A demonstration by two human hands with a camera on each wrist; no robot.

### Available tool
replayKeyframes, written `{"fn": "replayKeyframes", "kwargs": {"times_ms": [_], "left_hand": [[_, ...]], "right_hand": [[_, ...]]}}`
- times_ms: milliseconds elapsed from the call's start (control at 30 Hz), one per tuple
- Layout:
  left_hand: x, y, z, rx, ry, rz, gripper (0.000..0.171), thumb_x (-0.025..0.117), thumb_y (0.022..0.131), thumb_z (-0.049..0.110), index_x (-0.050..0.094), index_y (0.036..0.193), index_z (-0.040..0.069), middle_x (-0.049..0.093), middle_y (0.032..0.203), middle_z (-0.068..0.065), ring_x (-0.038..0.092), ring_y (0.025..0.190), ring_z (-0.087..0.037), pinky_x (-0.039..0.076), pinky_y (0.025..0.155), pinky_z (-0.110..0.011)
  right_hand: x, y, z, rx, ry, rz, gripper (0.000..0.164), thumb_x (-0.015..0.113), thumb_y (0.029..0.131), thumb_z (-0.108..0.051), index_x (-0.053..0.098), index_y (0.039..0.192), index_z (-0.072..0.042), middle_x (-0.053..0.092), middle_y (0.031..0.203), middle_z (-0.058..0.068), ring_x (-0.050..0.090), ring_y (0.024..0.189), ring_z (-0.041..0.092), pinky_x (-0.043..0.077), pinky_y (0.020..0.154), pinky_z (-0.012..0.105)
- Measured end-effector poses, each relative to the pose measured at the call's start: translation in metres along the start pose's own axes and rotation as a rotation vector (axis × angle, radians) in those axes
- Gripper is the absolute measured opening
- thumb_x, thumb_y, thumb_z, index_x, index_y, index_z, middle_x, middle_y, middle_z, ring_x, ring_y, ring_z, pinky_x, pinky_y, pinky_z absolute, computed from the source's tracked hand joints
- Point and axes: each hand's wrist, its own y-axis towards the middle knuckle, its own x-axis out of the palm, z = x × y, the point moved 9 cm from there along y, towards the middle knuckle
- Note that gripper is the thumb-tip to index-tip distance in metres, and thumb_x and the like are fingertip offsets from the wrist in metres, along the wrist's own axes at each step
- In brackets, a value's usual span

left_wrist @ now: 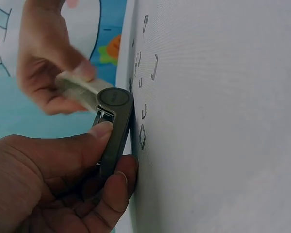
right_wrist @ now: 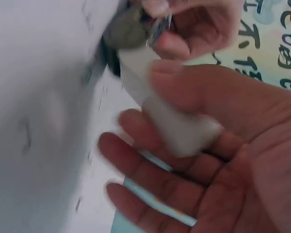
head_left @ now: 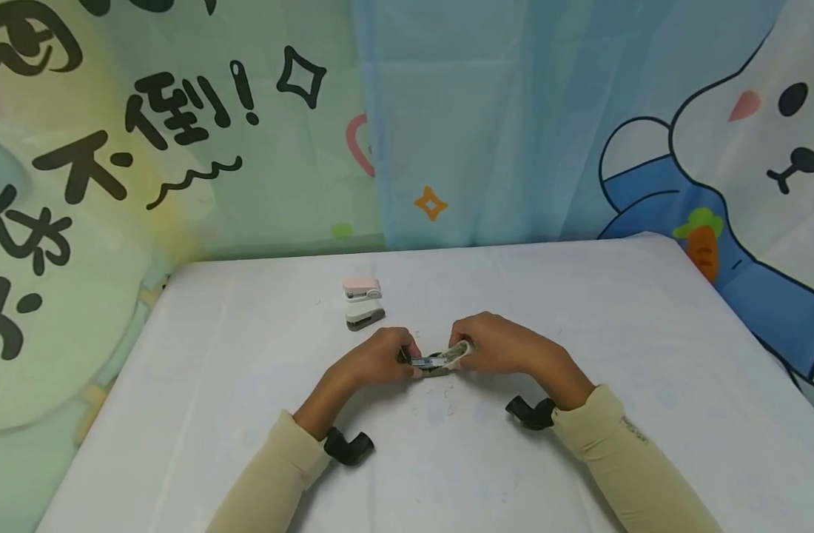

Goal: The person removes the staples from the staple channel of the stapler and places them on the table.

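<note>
A small stapler (head_left: 436,363), dark grey below with an off-white top arm, is swung open between the two hands just above the white table. My left hand (head_left: 380,355) grips its grey body (left_wrist: 120,128), the thumb pressing by the metal staple channel, as the left wrist view shows. At the other end, my right hand (head_left: 496,342) holds the off-white top arm (right_wrist: 172,124) between thumb and index finger. In the blurred right wrist view its other fingers are spread loosely. Whether staples lie in the channel I cannot tell.
Behind the hands, a pink-topped stapler (head_left: 362,287) and a white-and-grey stapler (head_left: 365,312) sit close together on the table (head_left: 247,333). Several loose staples (left_wrist: 155,67) are scattered near the hands. A printed cloth (head_left: 480,126) hangs along the table's back edge.
</note>
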Motion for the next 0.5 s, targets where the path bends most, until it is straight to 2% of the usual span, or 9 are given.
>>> {"fn": "replayKeyframes", "kwargs": {"times_ms": [100, 300, 400, 500], "left_hand": [[0.0, 0.0, 0.001, 0.004, 0.0, -0.006, 0.015, 0.076, 0.082, 0.001, 0.067, 0.094, 0.002, 0.06, 0.088, 0.0, 0.053, 0.077, -0.013, 0.045, 0.07, -0.028], [-0.001, 0.0, 0.003, 0.014, -0.008, -0.007, 0.015, 0.076, 0.083, 0.002, 0.067, 0.095, 0.003, 0.06, 0.089, 0.0, 0.055, 0.078, -0.013, 0.046, 0.071, -0.029], [0.0, 0.0, 0.002, 0.026, -0.009, -0.009, 0.015, 0.076, 0.083, 0.003, 0.067, 0.095, 0.003, 0.06, 0.089, 0.0, 0.055, 0.079, -0.012, 0.046, 0.071, -0.028], [0.0, -0.001, 0.002, 0.033, -0.006, -0.019, 0.015, 0.076, 0.082, 0.003, 0.067, 0.095, 0.002, 0.061, 0.089, 0.0, 0.055, 0.079, -0.012, 0.046, 0.072, -0.028]], "right_hand": [[0.0, -0.002, 0.007, 0.037, -0.017, -0.021, 0.013, 0.076, 0.081, -0.005, 0.067, 0.09, -0.009, 0.06, 0.08, -0.006, 0.048, 0.065, 0.011, 0.042, 0.059, 0.029], [-0.001, -0.005, 0.009, 0.075, -0.063, -0.028, 0.012, 0.077, 0.082, -0.01, 0.068, 0.091, -0.01, 0.061, 0.084, -0.005, 0.049, 0.071, 0.012, 0.043, 0.063, 0.031], [-0.003, -0.008, 0.002, 0.071, -0.141, 0.012, 0.019, 0.079, 0.083, -0.019, 0.07, 0.098, -0.01, 0.062, 0.093, -0.003, 0.049, 0.082, 0.015, 0.044, 0.071, 0.033], [-0.008, -0.011, -0.013, 0.023, -0.175, 0.111, 0.032, 0.078, 0.084, -0.027, 0.07, 0.109, -0.01, 0.061, 0.106, 0.001, 0.047, 0.094, 0.018, 0.044, 0.079, 0.036]]}}
